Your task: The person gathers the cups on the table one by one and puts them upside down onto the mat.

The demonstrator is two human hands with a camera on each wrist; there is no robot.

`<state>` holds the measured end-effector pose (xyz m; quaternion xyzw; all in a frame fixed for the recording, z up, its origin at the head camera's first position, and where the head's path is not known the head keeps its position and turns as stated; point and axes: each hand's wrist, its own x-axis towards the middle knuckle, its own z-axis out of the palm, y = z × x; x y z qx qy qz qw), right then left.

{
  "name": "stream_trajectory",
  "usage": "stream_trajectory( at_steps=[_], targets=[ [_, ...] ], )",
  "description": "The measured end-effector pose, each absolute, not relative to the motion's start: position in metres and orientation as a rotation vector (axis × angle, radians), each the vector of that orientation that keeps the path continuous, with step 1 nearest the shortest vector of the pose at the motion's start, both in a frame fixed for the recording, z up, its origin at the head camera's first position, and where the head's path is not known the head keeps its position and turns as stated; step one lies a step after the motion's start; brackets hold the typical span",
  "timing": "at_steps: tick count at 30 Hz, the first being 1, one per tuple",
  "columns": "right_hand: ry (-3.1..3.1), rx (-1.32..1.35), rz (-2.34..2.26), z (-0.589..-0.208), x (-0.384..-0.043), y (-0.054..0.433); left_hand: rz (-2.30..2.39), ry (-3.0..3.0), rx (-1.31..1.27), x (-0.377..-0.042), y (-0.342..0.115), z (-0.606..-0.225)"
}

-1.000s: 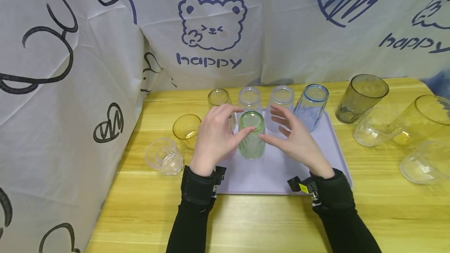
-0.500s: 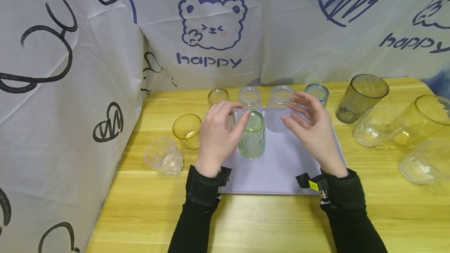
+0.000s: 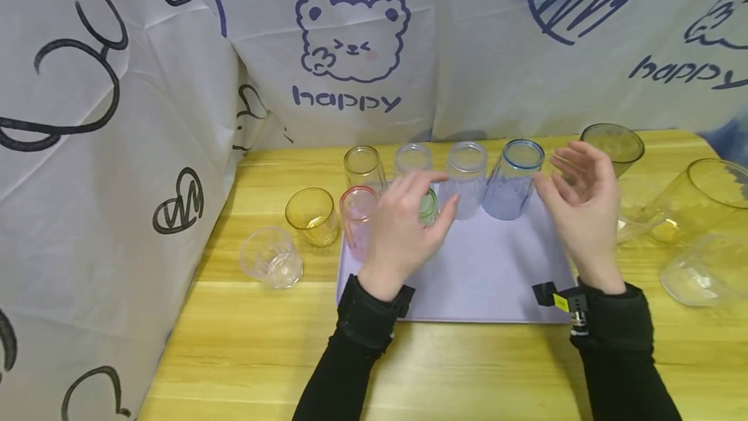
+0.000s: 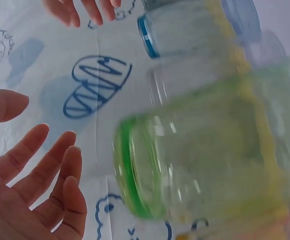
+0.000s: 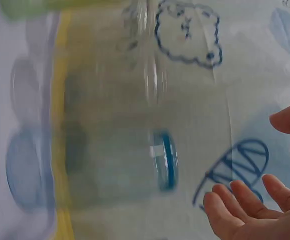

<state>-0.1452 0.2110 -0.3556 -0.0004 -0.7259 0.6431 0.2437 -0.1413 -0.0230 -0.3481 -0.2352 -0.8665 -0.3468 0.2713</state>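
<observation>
Upside-down glasses (image 3: 508,190), middle of the frame: six
Small cups (image 3: 313,219), left of the middle: two
Tall glasses (image 3: 698,200), right side: four
Tray (image 3: 497,278): one
Counter (image 3: 234,343): one
Left hand (image 3: 403,226): one
Right hand (image 3: 587,210): one

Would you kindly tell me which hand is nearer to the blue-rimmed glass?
Right: the right hand is just right of the blue-rimmed glass; the left hand is farther off to its left, by the green glass.

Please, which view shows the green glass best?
Left wrist view: the green glass appears large, its ring uncovered. In the head view, the left hand mostly hides it; the right wrist view shows only a blurred strip.
</observation>
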Motion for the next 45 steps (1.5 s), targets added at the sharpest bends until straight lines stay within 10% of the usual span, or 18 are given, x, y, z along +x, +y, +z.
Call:
stream_trajectory(
  at_steps=[45],
  targets=[
    [-3.085, -0.437, 0.778, -0.31, -0.233, 0.349, -0.725, -2.61, -0.797, -0.15, 0.089, -0.36]
  ],
)
